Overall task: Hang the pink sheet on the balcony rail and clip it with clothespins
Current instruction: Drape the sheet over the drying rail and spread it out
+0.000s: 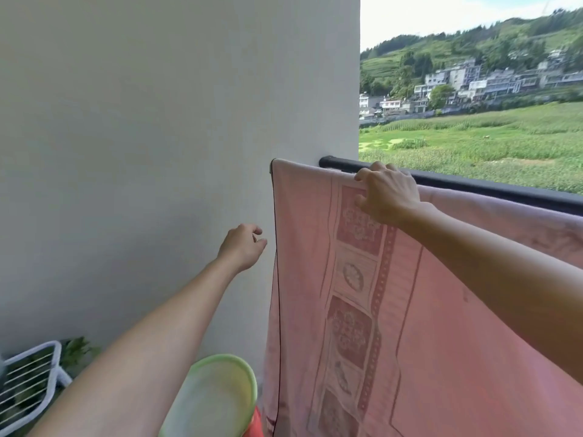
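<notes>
The pink sheet (419,310) with a darker flowered band hangs draped over the black balcony rail (492,187), its left edge close to the wall. My right hand (389,193) grips the top fold of the sheet on the rail, fingers curled over it. My left hand (244,246) hovers just left of the sheet's left edge, fingers loosely curled, holding nothing. No clothespin is visible.
A plain white wall (157,137) fills the left side and meets the rail's end. Below sit a green basin (217,398), something red beneath it, and a white wire rack (28,383) with a plant at the lower left. Fields and houses lie beyond the rail.
</notes>
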`<state>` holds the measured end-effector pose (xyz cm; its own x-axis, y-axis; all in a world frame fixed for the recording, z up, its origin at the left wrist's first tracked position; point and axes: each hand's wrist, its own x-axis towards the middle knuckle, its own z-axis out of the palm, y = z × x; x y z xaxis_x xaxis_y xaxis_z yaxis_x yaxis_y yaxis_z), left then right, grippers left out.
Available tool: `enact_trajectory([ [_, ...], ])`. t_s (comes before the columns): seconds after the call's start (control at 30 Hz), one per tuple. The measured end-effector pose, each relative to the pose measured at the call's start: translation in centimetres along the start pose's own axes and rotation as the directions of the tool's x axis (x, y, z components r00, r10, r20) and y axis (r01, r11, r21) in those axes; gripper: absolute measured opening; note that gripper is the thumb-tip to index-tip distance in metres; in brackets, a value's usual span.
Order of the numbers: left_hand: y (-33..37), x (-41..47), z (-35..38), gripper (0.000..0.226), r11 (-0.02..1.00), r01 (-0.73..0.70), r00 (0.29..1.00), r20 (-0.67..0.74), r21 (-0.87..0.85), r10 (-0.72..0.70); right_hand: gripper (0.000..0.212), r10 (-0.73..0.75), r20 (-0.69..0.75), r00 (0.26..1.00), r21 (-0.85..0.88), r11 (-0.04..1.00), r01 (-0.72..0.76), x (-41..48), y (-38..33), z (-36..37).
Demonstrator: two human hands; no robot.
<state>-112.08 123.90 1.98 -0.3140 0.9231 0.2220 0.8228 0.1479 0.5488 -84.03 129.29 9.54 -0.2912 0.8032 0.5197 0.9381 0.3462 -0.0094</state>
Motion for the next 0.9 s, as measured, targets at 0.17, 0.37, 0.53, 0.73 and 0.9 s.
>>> enact_trajectory([
  [0.17, 0.3, 10.3, 0.7, 0.033, 0.986, -0.008, 1.0, -0.025, -0.165, 0.004, 0.027, 0.013, 0.029, 1.0, -0.03, 0.999, -0.012, 5.0, -1.3, 2.0],
  [0.37, 1.6, 21.8, 1.4, 0.026, 0.926, -0.035, 0.998, -0.059, -0.375, 0.014, 0.033, 0.072, -0.055, 0.996, -0.013, 0.997, -0.073, 8.0, -2.1, 3.3],
  [0.53, 2.0, 27.7, 3.6, 0.043, 0.848, -0.07, 0.996, 0.015, -0.525, 0.092, 0.027, 0.21, -0.096, 0.973, 0.026, 0.978, -0.209, 9.4, -4.5, 4.6],
  [0.73, 0.3, 29.2, 2.4, 0.036, 0.649, -0.123, 0.983, -0.004, -0.751, 0.181, 0.02, 0.329, -0.233, 0.915, 0.076, 0.944, -0.32, 9.7, -6.3, 5.6],
  [0.9, -4.2, 29.4, -1.5, 0.022, 0.577, -0.344, 0.919, -0.14, -0.741, 0.368, 0.021, 0.229, -0.38, 0.896, 0.046, 0.972, -0.229, 8.7, -9.8, 4.3],
])
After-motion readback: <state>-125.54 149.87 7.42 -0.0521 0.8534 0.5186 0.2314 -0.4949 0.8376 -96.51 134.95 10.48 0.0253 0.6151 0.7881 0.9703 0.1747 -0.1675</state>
